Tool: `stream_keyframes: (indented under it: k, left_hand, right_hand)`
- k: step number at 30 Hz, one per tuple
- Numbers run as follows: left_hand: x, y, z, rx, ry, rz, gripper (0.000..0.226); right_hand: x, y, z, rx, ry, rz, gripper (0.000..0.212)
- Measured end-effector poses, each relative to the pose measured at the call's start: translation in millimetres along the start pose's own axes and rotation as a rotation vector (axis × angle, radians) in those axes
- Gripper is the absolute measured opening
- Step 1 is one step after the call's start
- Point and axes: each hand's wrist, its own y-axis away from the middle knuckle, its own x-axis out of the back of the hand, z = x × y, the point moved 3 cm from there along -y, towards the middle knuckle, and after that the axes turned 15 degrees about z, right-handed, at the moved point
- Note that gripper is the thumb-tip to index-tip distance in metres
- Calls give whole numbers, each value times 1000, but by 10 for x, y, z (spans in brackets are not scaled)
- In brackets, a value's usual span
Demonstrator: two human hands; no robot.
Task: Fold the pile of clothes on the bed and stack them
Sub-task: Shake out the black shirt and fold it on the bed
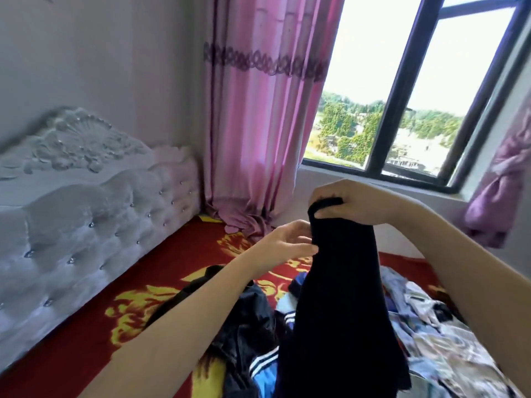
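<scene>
A long black garment [339, 305] hangs in the air over the bed. My right hand [344, 202] grips its top edge, fingers curled over the cloth. My left hand [284, 245] pinches the garment's left edge just below that. Under it lies the pile of clothes [253, 320], with a dark jacket, a blue piece with white stripes and a pale patterned garment [442, 340] to the right. They rest on a red bedspread [94, 334] with yellow patterns.
A white tufted headboard [86, 214] runs along the left. A pink curtain [258, 124] hangs at the bed's far corner, its hem spilling onto the bedspread. A dark-framed window [402, 116] fills the wall behind, with a tied purple curtain [500, 191] at right.
</scene>
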Motion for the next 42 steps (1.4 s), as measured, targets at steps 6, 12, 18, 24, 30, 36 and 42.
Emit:
stream_keyframes:
  k: [6,12,18,24,30,36,42]
  left_hand:
    - [-378,-136,-97,31,-34,-81,29]
    - [-451,-126,-511,189,-255,-284,39]
    - [-114,-30,-813,278,-446,-244,31]
    - [362,106,-800,167,-482,-4,25]
    - [818,200,-510,-21,-272,412,21]
    - [878,224,-190,-39,-52,457,24]
    - [985,350,30,34,19,304,77]
  right_hand:
    - [334,313,164,-87,-116,191,27]
    - [658,565,425,-232,-253,495,21]
    - [642,800,736,-347,-371,600,18]
    - [436,927,1020,-473,-411,591,18]
    - [232,970,1144,-529,-506,593,50]
    - [143,933,1192,-479,-572,635,59]
    - [196,920,1115,-396,-523,715,46]
